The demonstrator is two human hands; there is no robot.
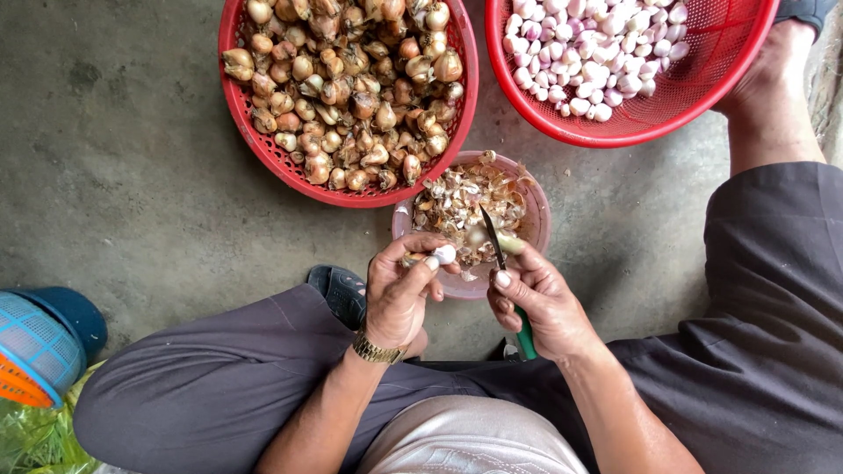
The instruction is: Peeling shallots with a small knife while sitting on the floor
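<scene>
Between the person's bent knees, at about six o'clock in the head view, both hands work just above a small pink bowl (537,230). Left hand (397,294), with a gold watch (378,351) at the wrist, pinches a small shallot (436,256) in its fingertips; the bulb looks partly stripped, pale at one end with some brown skin left. Right hand (537,303) is clenched around the green handle of a paring knife (493,239), thumb lying along the spine, the blade pointing toward twelve o'clock over the bowl. Blade and bulb are near each other but seem not to be touching.

Judging by this, the step in hand is peeling a single shallot, with the skin about half off. The next move probably calls for bringing the edge to the remaining skin and lifting it away with a shallow, thumb-guided stroke, so that the peel falls into the bowl.

That bowl already holds a heap of papery peelings (461,204). Beyond it, at eleven o'clock, a red basket (237,96) is piled with unpeeled brown shallots (351,88). At one o'clock a second red basket (702,79) holds peeled pinkish-white bulbs (588,48), beside the person's bare foot (773,70). At eight o'clock a blue basket (35,338) stands on the concrete floor (114,175).
</scene>
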